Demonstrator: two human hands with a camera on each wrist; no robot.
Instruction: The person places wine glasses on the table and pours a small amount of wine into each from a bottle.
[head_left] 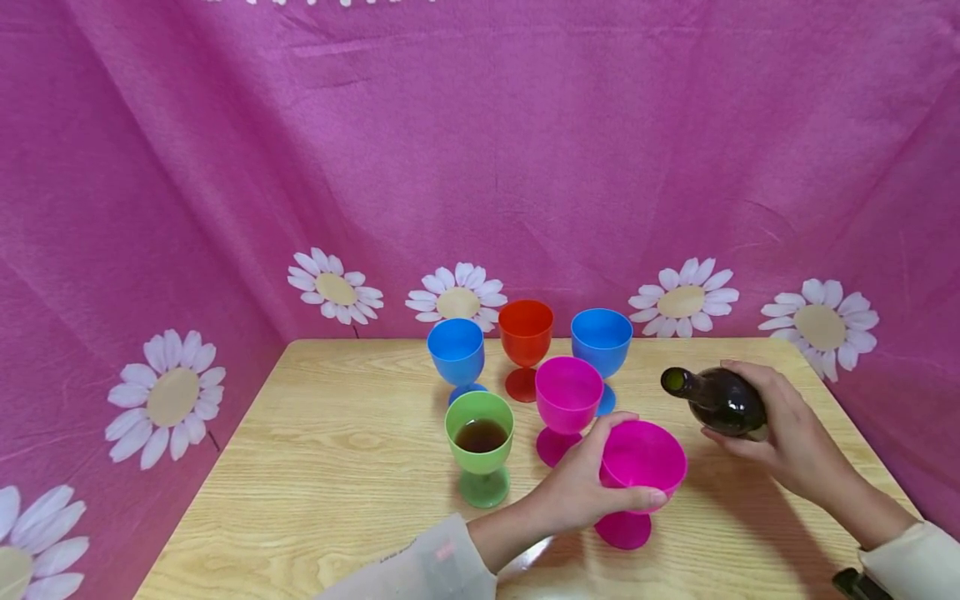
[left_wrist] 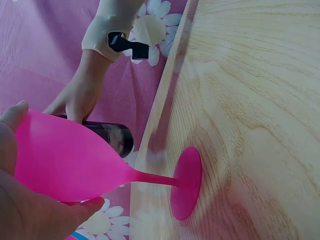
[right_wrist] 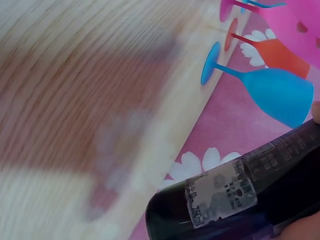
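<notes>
My left hand grips the bowl of a bright pink goblet at the table's front right; in the left wrist view the goblet's foot is at the wood, and whether it touches is hard to tell. My right hand holds a dark glass wine bottle above the table, tilted, its mouth toward the goblets. A label shows near the bottle's base in the right wrist view. Left of the held goblet stands a green goblet with brown liquid in it.
A second pink goblet stands just behind the held one. Farther back are a blue goblet, a red goblet and another blue goblet. Pink cloth with daisies hangs round the wooden table.
</notes>
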